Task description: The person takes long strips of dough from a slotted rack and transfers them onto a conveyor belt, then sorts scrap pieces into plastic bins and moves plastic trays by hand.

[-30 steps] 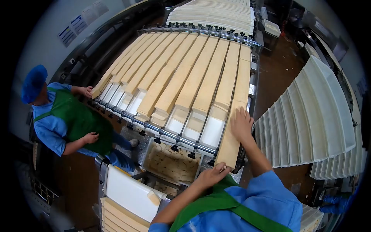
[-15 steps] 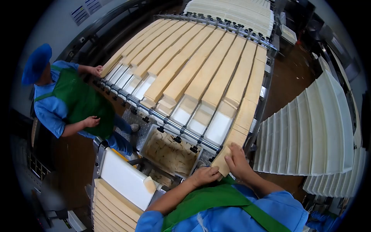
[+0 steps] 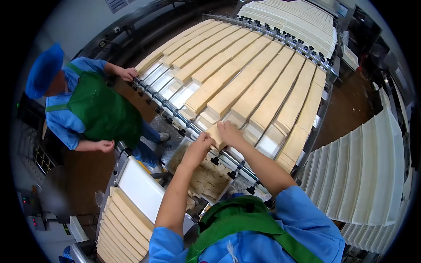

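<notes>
Between my two hands is a short pale beige piece (image 3: 215, 136), held over the front roller of the conveyor. My left hand (image 3: 198, 150) has its fingers closed on the near left end. Its right side is gripped by my right hand (image 3: 230, 133), close to the row ends. Long beige strips (image 3: 245, 72) of the same look lie side by side in lanes on the white belt (image 3: 267, 146). Under the roller stands a bin (image 3: 224, 192) with beige scraps (image 3: 206, 177) in it. What the piece is made of, I cannot tell.
At left a co-worker (image 3: 98, 103) in a green apron has one hand (image 3: 128, 74) by the roller's end. Black knobs (image 3: 234, 175) stick out along the roller. A second white belt (image 3: 142, 184) carries beige strips (image 3: 123, 225). White ribbed sheets (image 3: 357, 168) stand at right.
Both my hands moved left and forward from the rightmost lane to the middle of the roller, with a beige piece between them. The co-worker's far hand left the strip end. My view shifted.
</notes>
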Tool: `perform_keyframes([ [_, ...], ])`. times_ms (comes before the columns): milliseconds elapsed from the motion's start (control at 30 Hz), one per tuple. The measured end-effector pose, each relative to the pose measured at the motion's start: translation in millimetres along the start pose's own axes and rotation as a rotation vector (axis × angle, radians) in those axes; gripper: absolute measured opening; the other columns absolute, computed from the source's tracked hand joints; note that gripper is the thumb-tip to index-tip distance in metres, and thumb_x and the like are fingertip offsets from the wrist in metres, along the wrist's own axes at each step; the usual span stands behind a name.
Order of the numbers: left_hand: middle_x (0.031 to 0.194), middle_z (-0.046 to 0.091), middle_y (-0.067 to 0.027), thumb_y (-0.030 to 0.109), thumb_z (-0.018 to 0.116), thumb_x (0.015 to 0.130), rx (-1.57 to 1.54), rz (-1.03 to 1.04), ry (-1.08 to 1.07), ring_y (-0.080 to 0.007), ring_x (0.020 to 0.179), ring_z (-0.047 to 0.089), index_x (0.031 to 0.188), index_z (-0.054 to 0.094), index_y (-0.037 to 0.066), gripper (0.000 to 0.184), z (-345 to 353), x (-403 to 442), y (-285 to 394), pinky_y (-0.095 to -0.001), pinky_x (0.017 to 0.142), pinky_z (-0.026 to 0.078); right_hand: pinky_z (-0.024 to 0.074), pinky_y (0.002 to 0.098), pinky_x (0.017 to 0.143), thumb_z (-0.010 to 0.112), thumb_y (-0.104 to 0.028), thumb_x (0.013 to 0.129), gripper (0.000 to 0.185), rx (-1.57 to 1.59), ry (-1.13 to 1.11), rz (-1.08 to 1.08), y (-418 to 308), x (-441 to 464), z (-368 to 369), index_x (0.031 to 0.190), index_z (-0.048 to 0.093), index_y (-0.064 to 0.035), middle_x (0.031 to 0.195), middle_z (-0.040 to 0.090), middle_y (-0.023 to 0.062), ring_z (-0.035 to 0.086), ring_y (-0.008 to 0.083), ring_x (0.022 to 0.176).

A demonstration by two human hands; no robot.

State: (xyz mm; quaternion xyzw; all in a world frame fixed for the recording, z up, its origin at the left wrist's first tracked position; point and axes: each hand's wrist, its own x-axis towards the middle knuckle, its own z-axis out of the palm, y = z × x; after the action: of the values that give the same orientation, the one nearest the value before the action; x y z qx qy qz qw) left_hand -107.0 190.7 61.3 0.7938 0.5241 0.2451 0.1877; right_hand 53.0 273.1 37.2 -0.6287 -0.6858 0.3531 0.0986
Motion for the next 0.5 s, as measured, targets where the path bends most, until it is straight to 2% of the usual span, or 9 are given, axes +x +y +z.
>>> perform_keyframes([
  [33, 0.097, 0.053, -0.0102, -0.004, 0.062, 0.073, -0.106, -0.016, -0.023, -0.0308, 0.085, 0.058, 0.092, 0.060, 0.009, 0.023, 0.1, 4.5, -2.1, -0.0353, 0.070, 0.048, 0.0374, 0.0514, 0.098, 0.027, -0.052, 0.094, 0.067, 0.009, -0.059, 0.072, -1.7, 4.2, -3.2, 0.122, 0.049, 0.0041, 0.123, 0.054, 0.0298, 0.053, 0.0410, 0.116],
  [167, 0.096, 0.052, -0.0107, -0.005, 0.061, 0.074, -0.147, -0.083, -0.063, -0.0312, 0.086, 0.057, 0.091, 0.060, 0.008, 0.022, 3.1, 14.0, 2.0, -0.0361, 0.073, 0.047, 0.0337, 0.0529, 0.101, 0.027, -0.053, 0.093, 0.069, -0.073, -0.094, 0.080, 5.3, 17.9, -1.2, 0.124, 0.048, 0.0060, 0.126, 0.052, 0.0297, 0.051, 0.0418, 0.119],
  [233, 0.097, 0.053, -0.0100, -0.006, 0.061, 0.074, -0.016, -0.056, -0.097, -0.0316, 0.086, 0.057, 0.091, 0.060, 0.008, 0.022, 4.2, 16.1, -0.8, -0.0373, 0.072, 0.047, 0.0306, 0.0530, 0.104, 0.028, -0.047, 0.093, 0.068, -0.119, -0.146, 0.077, -2.3, 13.4, -11.1, 0.127, 0.044, 0.0091, 0.129, 0.051, 0.0293, 0.048, 0.0424, 0.122],
  [367, 0.097, 0.053, -0.0079, -0.006, 0.054, 0.074, -0.034, -0.048, -0.086, -0.0311, 0.086, 0.058, 0.093, 0.058, 0.012, 0.026, 6.1, 18.3, -6.2, -0.0403, 0.069, 0.047, 0.0303, 0.0512, 0.105, 0.031, -0.041, 0.091, 0.065, -0.087, -0.204, 0.050, 3.2, 14.0, -20.1, 0.129, 0.041, 0.0111, 0.130, 0.050, 0.0280, 0.048, 0.0431, 0.122],
  [433, 0.096, 0.053, -0.0097, -0.008, 0.060, 0.072, -0.030, -0.052, -0.082, -0.0314, 0.084, 0.058, 0.091, 0.060, 0.009, 0.025, 7.6, 19.7, -6.2, -0.0367, 0.071, 0.047, 0.0279, 0.0533, 0.106, 0.035, -0.038, 0.088, 0.065, -0.002, -0.228, 0.087, 7.2, 13.9, -22.1, 0.133, 0.038, 0.0098, 0.141, 0.039, 0.0269, 0.043, 0.0434, 0.126],
  [467, 0.096, 0.053, -0.0097, -0.008, 0.060, 0.072, -0.030, -0.055, -0.081, -0.0314, 0.084, 0.058, 0.091, 0.060, 0.009, 0.025, 11.8, 20.8, -8.2, -0.0367, 0.071, 0.047, 0.0279, 0.0533, 0.106, 0.035, -0.038, 0.088, 0.065, -0.003, -0.231, 0.086, 8.7, 12.3, -19.7, 0.133, 0.038, 0.0098, 0.141, 0.039, 0.0269, 0.043, 0.0434, 0.126],
  [500, 0.096, 0.053, -0.0098, -0.009, 0.059, 0.072, -0.047, -0.045, -0.064, -0.0310, 0.083, 0.058, 0.091, 0.060, 0.008, 0.026, 17.2, 22.9, -11.1, -0.0367, 0.071, 0.048, 0.0269, 0.0537, 0.106, 0.038, -0.037, 0.087, 0.064, -0.029, -0.119, 0.058, 9.9, 9.6, -15.3, 0.132, 0.039, 0.0081, 0.144, 0.035, 0.0258, 0.040, 0.0424, 0.128],
])
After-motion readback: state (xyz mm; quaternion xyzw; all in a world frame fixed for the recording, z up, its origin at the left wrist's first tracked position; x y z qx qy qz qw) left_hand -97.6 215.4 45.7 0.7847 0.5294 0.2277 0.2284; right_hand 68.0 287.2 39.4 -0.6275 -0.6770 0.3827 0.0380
